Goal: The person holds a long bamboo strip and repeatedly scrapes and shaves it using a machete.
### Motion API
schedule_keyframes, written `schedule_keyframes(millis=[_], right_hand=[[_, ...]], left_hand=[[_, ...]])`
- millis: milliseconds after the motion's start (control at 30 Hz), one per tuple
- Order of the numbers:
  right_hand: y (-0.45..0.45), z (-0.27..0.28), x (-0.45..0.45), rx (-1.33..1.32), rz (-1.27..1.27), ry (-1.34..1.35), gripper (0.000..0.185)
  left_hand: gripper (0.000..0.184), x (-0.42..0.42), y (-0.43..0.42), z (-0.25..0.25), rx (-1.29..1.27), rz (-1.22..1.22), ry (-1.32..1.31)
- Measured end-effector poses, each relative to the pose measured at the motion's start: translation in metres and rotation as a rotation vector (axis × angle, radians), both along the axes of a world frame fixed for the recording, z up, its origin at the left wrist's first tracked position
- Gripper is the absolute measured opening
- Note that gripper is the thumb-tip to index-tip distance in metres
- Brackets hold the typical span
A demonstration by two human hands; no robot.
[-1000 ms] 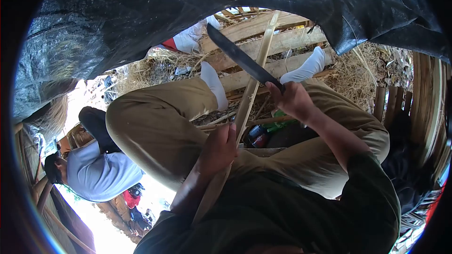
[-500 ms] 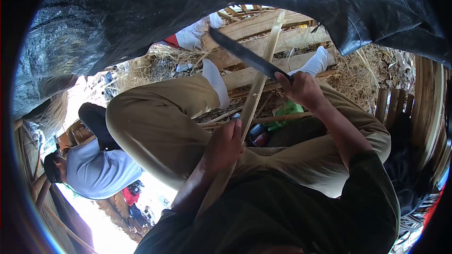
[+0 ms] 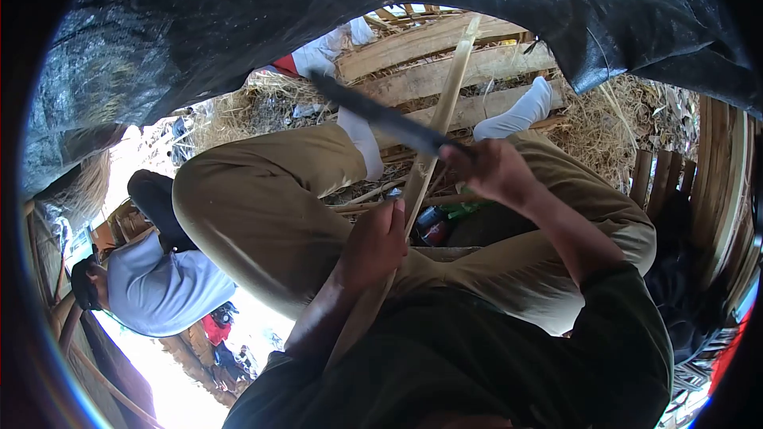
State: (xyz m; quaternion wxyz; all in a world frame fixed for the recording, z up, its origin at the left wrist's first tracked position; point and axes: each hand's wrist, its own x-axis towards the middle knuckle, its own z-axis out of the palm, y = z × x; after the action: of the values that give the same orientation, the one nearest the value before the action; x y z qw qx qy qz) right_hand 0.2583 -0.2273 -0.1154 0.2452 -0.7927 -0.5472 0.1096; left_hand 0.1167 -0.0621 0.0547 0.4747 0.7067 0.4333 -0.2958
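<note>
A long, pale bamboo strip (image 3: pixel 454 83) slants from my torso up past my feet toward the boards. My left hand (image 3: pixel 373 242) is wrapped round it at about mid-length, thumb along the top. My right hand (image 3: pixel 497 172) is closed on the handle of a machete (image 3: pixel 380 117), whose dark blade points to the upper left and crosses over the strip. The blade is blurred by motion, and I cannot tell whether its edge touches the strip. Under the machete the strip's surface looks rough. The handle is mostly hidden in my fingers.
Dark plastic sheeting (image 3: pixel 262 8) hangs low overhead. Wooden boards (image 3: pixel 429 75) and straw (image 3: pixel 600 123) lie around my feet. Between my legs are a green plastic bag (image 3: pixel 461 210) and a bottle (image 3: pixel 434 230). At left sits another person in a light shirt (image 3: pixel 163 286). Upright slats (image 3: pixel 719 183) stand at right.
My right hand and the machete have moved left and down toward me, bringing the handle end close to the strip. My left hand keeps its hold with little movement.
</note>
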Motion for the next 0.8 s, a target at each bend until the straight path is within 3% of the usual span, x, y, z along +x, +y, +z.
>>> schedule_keyframes(millis=[67,133,233,333,433,600,733,800], right_hand=[[0.003,-0.004,0.003,-0.047,0.035,-0.005,0.035],[0.006,0.010,-0.009,-0.083,-0.009,0.258,0.040],[0.014,0.053,-0.027,-0.097,-0.188,0.564,0.049],[0.018,0.059,-0.013,-0.179,-0.179,0.505,0.062],[0.022,0.077,-0.004,-0.331,-0.149,0.721,0.071],[0.027,0.088,0.000,-0.465,-0.221,0.934,0.073],[0.026,0.082,-0.006,-0.359,-0.232,0.995,0.071],[0.024,0.089,-0.002,-0.443,-0.237,1.154,0.068]], left_hand=[[0.036,0.005,0.000,0.004,-0.014,0.012,0.041],[0.037,-0.010,0.002,-0.015,0.093,-0.080,-0.074],[0.037,-0.010,0.001,-0.011,0.055,-0.027,-0.059],[0.037,-0.009,-0.001,-0.010,0.039,-0.012,-0.050],[0.037,-0.011,-0.001,-0.015,0.056,-0.037,-0.073],[0.036,-0.013,-0.003,-0.019,0.091,-0.074,-0.086],[0.039,-0.008,-0.005,-0.016,0.038,-0.038,-0.062],[0.040,-0.007,-0.006,-0.015,0.012,-0.019,-0.057]])
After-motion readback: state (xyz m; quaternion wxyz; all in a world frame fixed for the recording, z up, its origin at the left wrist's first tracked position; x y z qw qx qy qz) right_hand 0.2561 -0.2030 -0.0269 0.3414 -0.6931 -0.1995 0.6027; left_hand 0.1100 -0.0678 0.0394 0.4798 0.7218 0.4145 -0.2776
